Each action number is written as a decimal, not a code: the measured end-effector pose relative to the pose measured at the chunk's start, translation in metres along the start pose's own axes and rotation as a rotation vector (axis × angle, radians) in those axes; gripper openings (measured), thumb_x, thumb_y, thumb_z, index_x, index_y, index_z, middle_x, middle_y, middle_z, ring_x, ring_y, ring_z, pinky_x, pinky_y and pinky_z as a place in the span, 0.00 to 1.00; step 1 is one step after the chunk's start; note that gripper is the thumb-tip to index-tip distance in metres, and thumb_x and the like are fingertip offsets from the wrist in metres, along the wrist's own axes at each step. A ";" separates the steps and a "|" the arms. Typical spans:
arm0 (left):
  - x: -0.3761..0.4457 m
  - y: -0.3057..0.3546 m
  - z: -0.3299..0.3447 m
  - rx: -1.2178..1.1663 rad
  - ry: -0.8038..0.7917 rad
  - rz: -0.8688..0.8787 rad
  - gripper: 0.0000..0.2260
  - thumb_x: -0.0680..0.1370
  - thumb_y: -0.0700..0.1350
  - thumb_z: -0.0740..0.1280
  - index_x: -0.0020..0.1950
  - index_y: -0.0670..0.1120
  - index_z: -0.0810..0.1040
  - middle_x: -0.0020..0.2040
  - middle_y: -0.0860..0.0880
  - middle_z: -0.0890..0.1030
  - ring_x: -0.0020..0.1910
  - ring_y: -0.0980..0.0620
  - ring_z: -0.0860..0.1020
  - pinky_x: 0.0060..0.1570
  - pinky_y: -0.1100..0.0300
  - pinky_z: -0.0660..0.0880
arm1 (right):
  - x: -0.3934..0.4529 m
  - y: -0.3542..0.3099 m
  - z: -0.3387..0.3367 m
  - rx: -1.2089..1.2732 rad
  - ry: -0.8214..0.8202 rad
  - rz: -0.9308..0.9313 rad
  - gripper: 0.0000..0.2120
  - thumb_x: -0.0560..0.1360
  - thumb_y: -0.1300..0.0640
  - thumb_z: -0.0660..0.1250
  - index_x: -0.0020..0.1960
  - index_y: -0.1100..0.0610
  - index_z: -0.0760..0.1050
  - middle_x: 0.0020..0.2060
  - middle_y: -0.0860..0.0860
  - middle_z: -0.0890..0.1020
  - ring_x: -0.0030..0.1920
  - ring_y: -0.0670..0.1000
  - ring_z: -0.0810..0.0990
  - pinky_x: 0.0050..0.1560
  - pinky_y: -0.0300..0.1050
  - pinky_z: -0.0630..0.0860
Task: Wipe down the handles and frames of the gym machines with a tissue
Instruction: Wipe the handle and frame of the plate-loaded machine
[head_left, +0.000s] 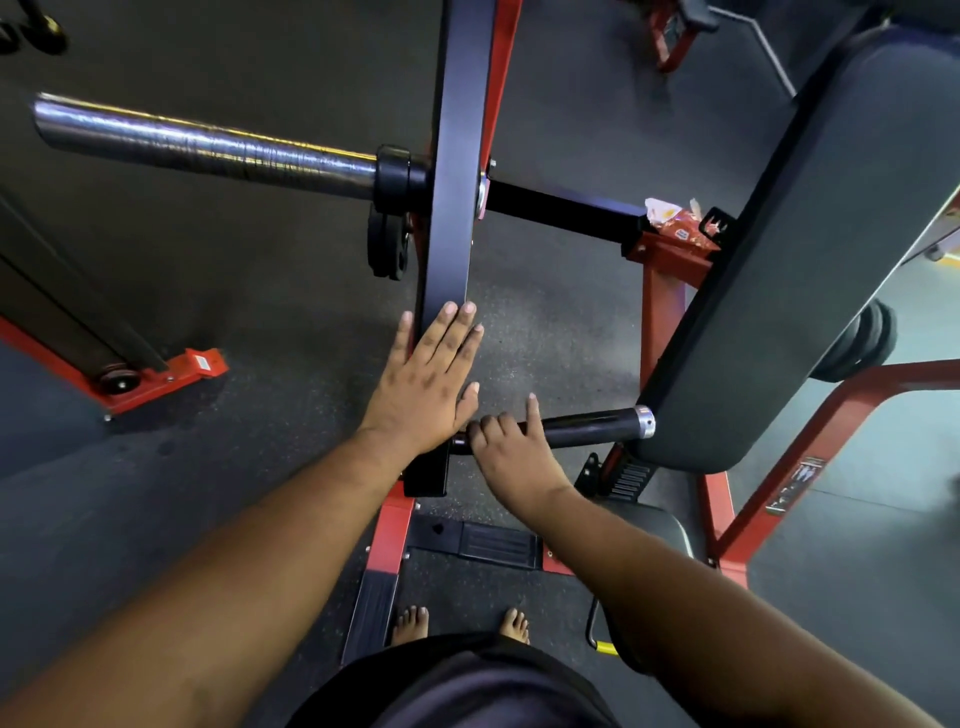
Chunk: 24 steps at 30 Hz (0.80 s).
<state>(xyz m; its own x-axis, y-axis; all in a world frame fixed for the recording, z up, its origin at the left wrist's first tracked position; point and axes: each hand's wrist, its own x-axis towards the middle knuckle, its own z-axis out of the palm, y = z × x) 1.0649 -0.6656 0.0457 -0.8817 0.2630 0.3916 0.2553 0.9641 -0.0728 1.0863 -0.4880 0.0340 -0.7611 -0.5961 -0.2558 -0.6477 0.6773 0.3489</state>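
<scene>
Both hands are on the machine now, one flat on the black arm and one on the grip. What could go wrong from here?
1. No tissue shows under the left hand, flat on the black steel lever arm, or in the right hand curled round the black cylindrical handle; the wipe may clean nothing.
2. The lever arm may pivot under pressure.
3. The bare feet stand beside the red steel base frame; stubbing seems possible.

My left hand (426, 379) lies on the lever arm (452, 171); right of it, my right hand (511, 441) on the handle (587, 423), bench pad (810, 249) beyond.
</scene>
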 end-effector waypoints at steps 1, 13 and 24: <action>0.000 0.000 0.000 -0.003 0.011 -0.004 0.31 0.83 0.55 0.54 0.84 0.43 0.54 0.85 0.44 0.46 0.83 0.45 0.44 0.79 0.35 0.48 | 0.005 -0.004 -0.002 0.015 -0.033 0.019 0.20 0.81 0.59 0.57 0.71 0.62 0.69 0.59 0.59 0.79 0.61 0.62 0.76 0.75 0.72 0.57; 0.000 -0.002 0.002 -0.029 0.031 0.011 0.31 0.83 0.55 0.56 0.84 0.43 0.55 0.84 0.44 0.48 0.83 0.45 0.46 0.79 0.36 0.46 | -0.013 0.001 0.021 -0.052 0.032 -0.025 0.26 0.78 0.54 0.60 0.74 0.63 0.66 0.65 0.61 0.73 0.66 0.63 0.72 0.70 0.63 0.68; 0.001 -0.003 0.002 -0.020 0.047 0.009 0.32 0.82 0.55 0.57 0.83 0.43 0.56 0.84 0.44 0.49 0.83 0.45 0.47 0.79 0.35 0.47 | -0.002 0.020 0.010 0.113 0.044 -0.077 0.22 0.78 0.44 0.66 0.66 0.57 0.72 0.58 0.56 0.79 0.58 0.58 0.79 0.62 0.57 0.73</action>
<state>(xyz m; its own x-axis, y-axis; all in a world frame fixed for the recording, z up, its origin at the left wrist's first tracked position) 1.0628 -0.6684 0.0442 -0.8597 0.2696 0.4339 0.2716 0.9606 -0.0588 1.0744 -0.4690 0.0321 -0.7080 -0.6652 -0.2372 -0.7061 0.6712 0.2256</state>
